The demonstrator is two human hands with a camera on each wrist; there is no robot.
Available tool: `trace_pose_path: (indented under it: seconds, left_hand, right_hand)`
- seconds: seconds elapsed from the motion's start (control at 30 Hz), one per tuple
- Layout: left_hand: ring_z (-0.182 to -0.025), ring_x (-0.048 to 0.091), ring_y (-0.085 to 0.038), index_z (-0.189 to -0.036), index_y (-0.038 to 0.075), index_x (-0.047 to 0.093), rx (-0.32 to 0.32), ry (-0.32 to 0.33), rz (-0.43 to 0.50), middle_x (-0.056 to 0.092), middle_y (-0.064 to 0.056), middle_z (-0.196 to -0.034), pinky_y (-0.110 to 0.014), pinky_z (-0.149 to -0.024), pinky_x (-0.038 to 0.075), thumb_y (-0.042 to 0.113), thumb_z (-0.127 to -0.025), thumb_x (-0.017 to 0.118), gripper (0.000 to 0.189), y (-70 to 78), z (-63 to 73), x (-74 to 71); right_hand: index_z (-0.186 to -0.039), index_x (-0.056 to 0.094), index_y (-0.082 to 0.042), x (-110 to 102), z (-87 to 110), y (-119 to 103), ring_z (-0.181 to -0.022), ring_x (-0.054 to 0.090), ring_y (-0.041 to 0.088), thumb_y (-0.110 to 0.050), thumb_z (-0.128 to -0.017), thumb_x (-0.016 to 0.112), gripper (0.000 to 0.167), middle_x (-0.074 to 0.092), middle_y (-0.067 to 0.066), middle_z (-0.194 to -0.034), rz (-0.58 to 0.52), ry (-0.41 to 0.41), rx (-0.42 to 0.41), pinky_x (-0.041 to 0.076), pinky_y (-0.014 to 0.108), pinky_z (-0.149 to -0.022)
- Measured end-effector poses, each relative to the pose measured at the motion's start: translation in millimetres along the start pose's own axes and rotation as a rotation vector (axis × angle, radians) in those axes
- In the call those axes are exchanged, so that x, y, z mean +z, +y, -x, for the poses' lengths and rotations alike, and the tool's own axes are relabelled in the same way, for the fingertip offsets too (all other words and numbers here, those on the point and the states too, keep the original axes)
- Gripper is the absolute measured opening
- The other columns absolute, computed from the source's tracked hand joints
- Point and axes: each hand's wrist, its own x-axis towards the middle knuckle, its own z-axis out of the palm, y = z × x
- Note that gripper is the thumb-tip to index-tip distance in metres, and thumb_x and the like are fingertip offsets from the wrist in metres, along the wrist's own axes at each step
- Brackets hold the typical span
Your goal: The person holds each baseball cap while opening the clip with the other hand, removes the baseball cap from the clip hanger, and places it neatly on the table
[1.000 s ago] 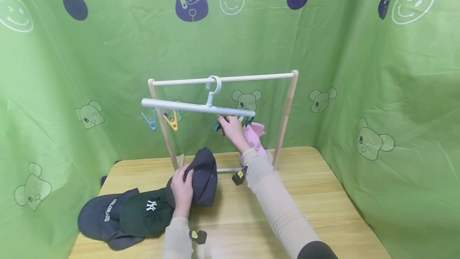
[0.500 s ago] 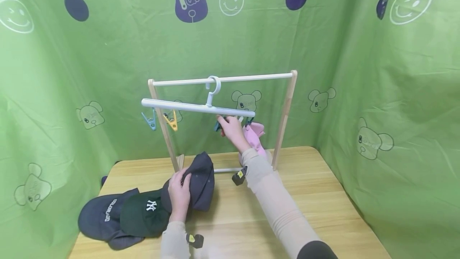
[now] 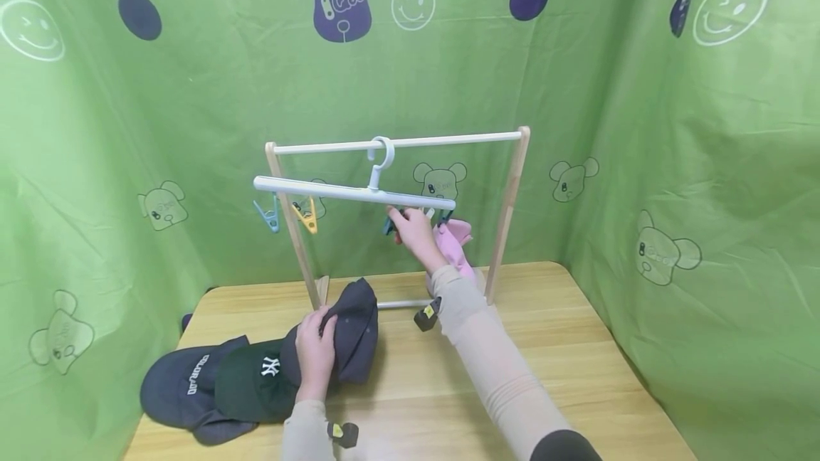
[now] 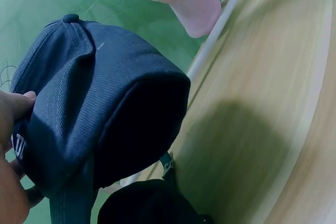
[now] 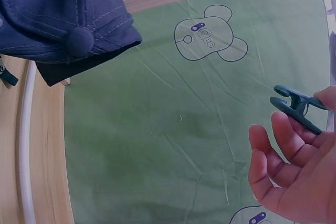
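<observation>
My left hand (image 3: 315, 354) grips a dark navy baseball cap (image 3: 355, 333), fingers and thumb on its crown. In the left wrist view the cap's hollow opening faces the table and its top button shows. Under the pale blue hanger (image 3: 320, 188), my right hand (image 3: 416, 233) pinches a dark teal clothespin (image 5: 296, 106) between thumb and fingers. The right wrist view shows the pin's jaws slightly parted with nothing between them. Lower and to the left of that pin, the navy cap is apart from it. A pink cap (image 3: 452, 247) hangs at the hanger's right end, partly behind my right arm.
A dark green cap (image 3: 246, 383) and a navy cap with white lettering (image 3: 173, 386) overlap on the wooden table (image 3: 532, 361) at the left. The hanger hooks on a rack (image 3: 461, 139) with wooden posts. Blue (image 3: 267, 218) and yellow (image 3: 309, 219) clothespins dangle at its left.
My left hand has lowered the navy cap and shifted it slightly left, toward the green cap. The right hand stays at the clothespin.
</observation>
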Motion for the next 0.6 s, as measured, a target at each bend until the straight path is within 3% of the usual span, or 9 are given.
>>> trace_pose_path:
  seconds: [0.4,0.6]
  left_hand:
    - [-0.103,0.063,-0.038,-0.106,0.006,0.072,-0.011,-0.064,-0.052,0.070,-0.017,-0.107,-0.052,-0.093,0.046,0.010,-0.088,0.069,0.019,-6.9,4.9,-1.7]
    - [-0.110,0.062,-0.037,-0.106,0.006,0.073,-0.013,-0.092,-0.058,0.069,-0.017,-0.113,-0.051,-0.098,0.045,0.010,-0.088,0.069,0.019,-11.1,7.0,-2.6]
  right_hand:
    - [-0.073,0.057,-0.013,1.2,-0.4,1.5,-0.049,0.046,0.014,-0.052,-0.096,0.050,0.045,0.053,-0.003,-0.053,-0.003,-0.001,0.004,0.034,0.025,-0.049]
    - [-0.073,0.056,-0.013,1.2,-0.5,1.3,-0.050,0.046,0.014,-0.051,-0.096,0.050,0.045,0.053,-0.003,-0.053,-0.009,0.000,-0.009,0.034,0.025,-0.049]
